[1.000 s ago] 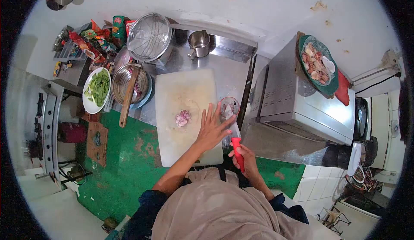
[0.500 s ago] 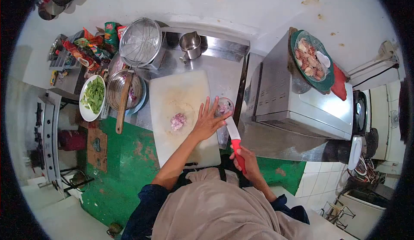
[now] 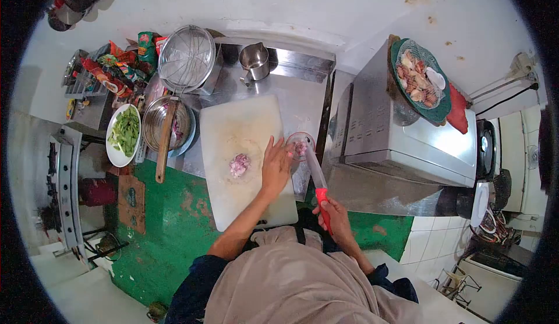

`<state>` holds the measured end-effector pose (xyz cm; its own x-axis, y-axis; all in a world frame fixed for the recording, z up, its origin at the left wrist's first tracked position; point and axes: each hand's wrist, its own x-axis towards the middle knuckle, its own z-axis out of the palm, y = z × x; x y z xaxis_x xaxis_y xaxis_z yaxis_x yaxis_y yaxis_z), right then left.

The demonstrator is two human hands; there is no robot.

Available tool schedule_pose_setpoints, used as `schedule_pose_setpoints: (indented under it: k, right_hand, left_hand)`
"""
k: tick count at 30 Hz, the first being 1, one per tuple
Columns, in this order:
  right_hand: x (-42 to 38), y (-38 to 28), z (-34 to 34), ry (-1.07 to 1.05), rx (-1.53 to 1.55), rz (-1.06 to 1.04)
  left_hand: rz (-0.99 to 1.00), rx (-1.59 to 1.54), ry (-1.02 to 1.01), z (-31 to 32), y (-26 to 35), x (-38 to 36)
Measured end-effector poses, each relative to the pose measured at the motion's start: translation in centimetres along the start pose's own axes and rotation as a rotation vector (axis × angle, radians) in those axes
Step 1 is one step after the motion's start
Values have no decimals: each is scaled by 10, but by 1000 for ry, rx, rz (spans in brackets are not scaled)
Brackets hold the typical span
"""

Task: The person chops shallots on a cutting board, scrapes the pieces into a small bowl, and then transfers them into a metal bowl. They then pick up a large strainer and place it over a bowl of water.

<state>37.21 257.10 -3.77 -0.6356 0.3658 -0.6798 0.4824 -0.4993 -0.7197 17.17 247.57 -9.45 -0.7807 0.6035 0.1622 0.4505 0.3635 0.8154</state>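
My right hand (image 3: 335, 214) grips the red handle of a kitchen knife (image 3: 316, 171), its blade pointing away from me with the tip in a small clear bowl (image 3: 308, 137). Chopped purple onion (image 3: 300, 149) lies in that bowl. My left hand (image 3: 276, 165) is over the right side of the white cutting board (image 3: 236, 117), fingers stretched out beside the bowl, holding nothing that I can see. A small heap of chopped onion (image 3: 239, 165) rests on the board.
Left of the board are a pot (image 3: 152, 127) with a wooden-handled utensil across it, and a white dish of cut greens (image 3: 118, 156). Behind stand a wire strainer (image 3: 186, 56) and a metal jug (image 3: 254, 62). A silver appliance (image 3: 407, 149) stands on the right.
My left hand has drawn back left from over the bowl and knife blade. The knife has shifted slightly, its tip now in the bowl.
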Motion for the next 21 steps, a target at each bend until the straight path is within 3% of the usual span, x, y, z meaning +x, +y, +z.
schedule_pose_setpoints:
  k: [4,7,10,13,21]
  right_hand:
    - [7,7,5,81,-202,-135]
    - [7,7,4,138,-529,-259]
    - [13,13,-1,256,-861,-695]
    - [2,-1,1,260,-998,-571]
    - [0,-4,-2,316,-1148,-602]
  left_hand:
    - [-1,-15,90,4,14,-11]
    - [-4,-8,108,-1,18,-4]
    - [-2,-5,104,-8,18,9]
    - [-58,-18,47,-13,14,18]
    - [-74,34,-36,-3,5,25]
